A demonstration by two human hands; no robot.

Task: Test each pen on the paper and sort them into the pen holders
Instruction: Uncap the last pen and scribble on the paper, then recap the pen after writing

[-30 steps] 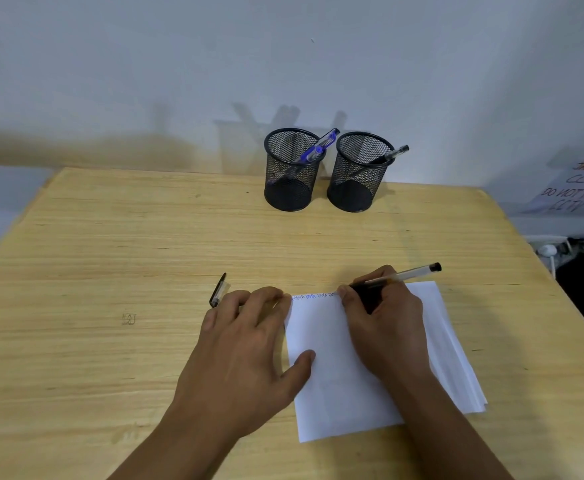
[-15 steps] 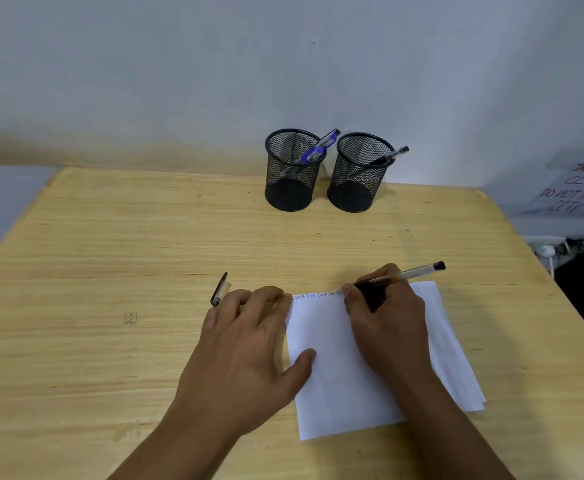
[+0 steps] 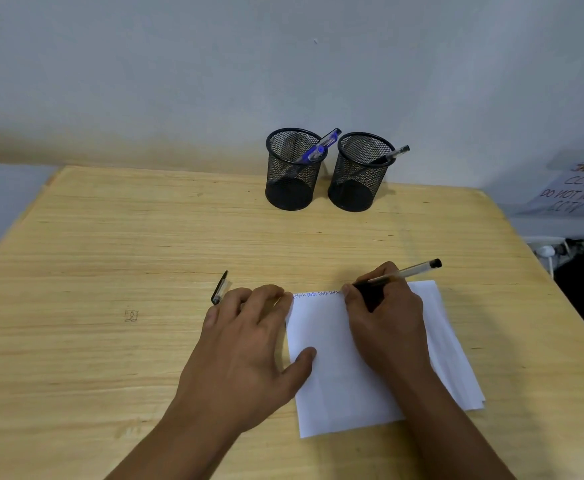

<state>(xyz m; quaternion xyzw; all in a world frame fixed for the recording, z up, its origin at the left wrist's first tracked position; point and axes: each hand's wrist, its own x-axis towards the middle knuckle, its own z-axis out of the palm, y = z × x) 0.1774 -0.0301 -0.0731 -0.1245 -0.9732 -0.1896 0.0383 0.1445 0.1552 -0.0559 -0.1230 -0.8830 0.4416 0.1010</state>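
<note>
a clear pen (image 3: 399,273) is being pinched by the right hand (image 3: 384,323) at the paper's (image 3: 335,382) top edge; the paper is being pressed flat by the spread left hand (image 3: 245,355).

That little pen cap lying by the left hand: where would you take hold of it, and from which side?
Pinch the pen cap across its narrow width at mid-length, coming from above. It lies flat on the table, slanted, its near end right by the left hand's fingertips, so the far end is freer. Its clip side looks awkward to squeeze.
</note>
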